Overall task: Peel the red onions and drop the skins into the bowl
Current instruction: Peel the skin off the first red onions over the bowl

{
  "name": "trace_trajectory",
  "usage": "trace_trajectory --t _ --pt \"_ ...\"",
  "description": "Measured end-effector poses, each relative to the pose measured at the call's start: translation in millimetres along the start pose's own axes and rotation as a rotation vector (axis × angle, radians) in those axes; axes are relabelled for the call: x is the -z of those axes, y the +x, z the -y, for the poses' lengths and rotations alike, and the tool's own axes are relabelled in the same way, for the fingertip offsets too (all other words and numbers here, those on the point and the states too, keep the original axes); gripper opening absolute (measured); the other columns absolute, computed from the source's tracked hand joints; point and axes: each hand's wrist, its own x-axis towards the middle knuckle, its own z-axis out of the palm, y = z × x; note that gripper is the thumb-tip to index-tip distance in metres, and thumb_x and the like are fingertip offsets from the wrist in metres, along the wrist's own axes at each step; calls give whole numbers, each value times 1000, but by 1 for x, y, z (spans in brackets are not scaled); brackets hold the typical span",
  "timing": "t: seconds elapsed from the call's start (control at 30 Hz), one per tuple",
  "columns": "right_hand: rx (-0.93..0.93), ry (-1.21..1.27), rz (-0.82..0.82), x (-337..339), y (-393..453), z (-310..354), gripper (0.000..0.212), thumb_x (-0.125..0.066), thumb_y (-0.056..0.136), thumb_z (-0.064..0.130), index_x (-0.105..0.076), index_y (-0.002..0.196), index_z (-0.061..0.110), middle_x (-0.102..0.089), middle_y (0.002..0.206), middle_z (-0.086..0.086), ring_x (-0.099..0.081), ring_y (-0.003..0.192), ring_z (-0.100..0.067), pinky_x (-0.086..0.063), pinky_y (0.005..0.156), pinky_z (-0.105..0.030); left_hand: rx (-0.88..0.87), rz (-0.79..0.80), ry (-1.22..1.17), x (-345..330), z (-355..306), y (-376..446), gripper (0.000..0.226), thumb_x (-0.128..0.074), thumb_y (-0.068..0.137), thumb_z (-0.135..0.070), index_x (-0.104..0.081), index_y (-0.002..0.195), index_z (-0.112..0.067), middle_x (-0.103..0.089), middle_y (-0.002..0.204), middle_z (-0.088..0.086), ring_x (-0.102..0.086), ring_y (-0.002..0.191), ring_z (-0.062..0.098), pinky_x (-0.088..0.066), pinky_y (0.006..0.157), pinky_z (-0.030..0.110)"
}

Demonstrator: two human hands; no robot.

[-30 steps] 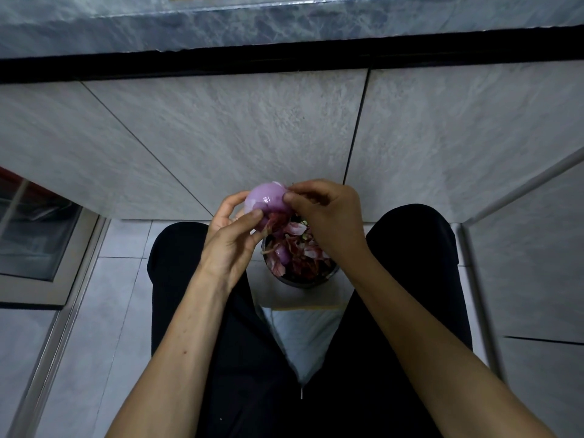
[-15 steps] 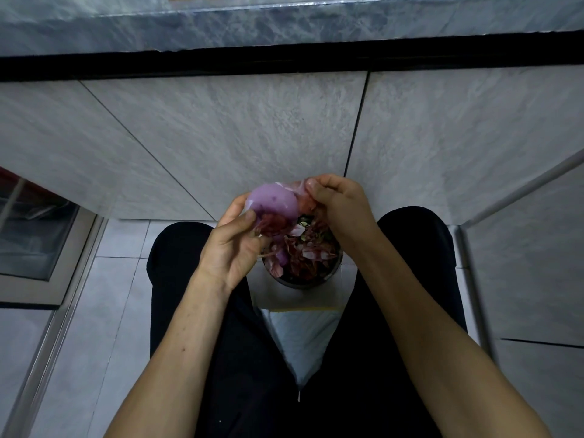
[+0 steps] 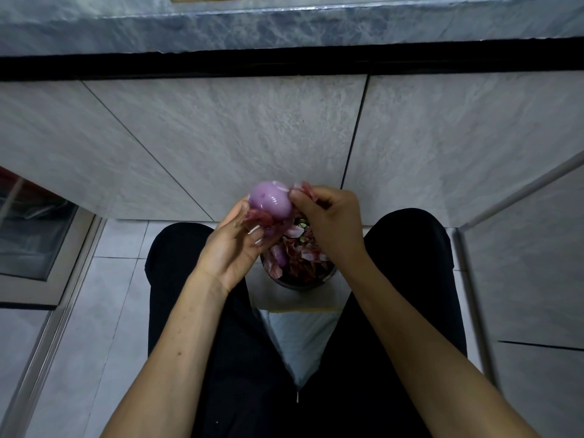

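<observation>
Onion (image 3: pixel 269 201) crosswise between hands, above bowl (image 3: pixel 328 275)

You have a red onion (image 3: pixel 269 202) raised above the bowl (image 3: pixel 328 275), its top mostly bare, smooth and pale purple, with reddish skin (image 3: pixel 259 219) loose under it and another shred (image 3: pixel 308 189) pulled off to its right. The dark, round bowl sits below between your knees, heaped with red and pink skins (image 3: pixel 300 257); a small peeled purple piece (image 3: pixel 279 256) lies near its left rim.
</observation>
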Motion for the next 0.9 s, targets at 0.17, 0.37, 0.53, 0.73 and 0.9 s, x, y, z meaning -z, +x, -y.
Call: trace_trajectory --t 0.17,0.37,0.53,0.73,0.9 --pt "259 -392 -34 -5 -4 -5 14 -66 89 21 -78 91 14 -73 78 1 -65 73 -11 -45 67 -22 76 -32 29 -2 -2 -1 54 -51 94 -49 -71 119 -7 -69 121 25 -68 108 43 -56 97 49" --pt "322 -631 131 -7 -5 -3 18 -60 94 22 -70 91 7 -65 82 -10 -61 74 -25 -30 65 -20 32 0 143 -2 6 -2 45 -66 83 -33 -64 117 -4 -73 77 11 -72 71 22 -58 92 47" --pt "370 -697 289 -6 -4 -1 25 -51 98 25 -66 102 6 -64 94 -12 -61 82 -29 -46 73 -36 45 -93 127 5 4 4 45 -81 76 -21 -71 116 -7 -61 127 34 -53 112 46 -42 109 61" --pt "505 -715 301 -9 1 6 11 -69 85 8 -69 94 1 -67 86 -13 -65 74 -28 -53 63 -32 51 -84 90 7 8 8 54 -78 74 -19 -64 123 -2 -67 123 27 -62 117 45 -43 108 62" --pt "97 -254 86 -9 5 0 15 -63 88 16 -69 76 10 -67 67 6 -64 65 -9 -52 67 -27 60 12 10 6 4 7 70 -82 58 -24 -57 121 -4 -68 114 20 -69 98 31 -55 94 47"
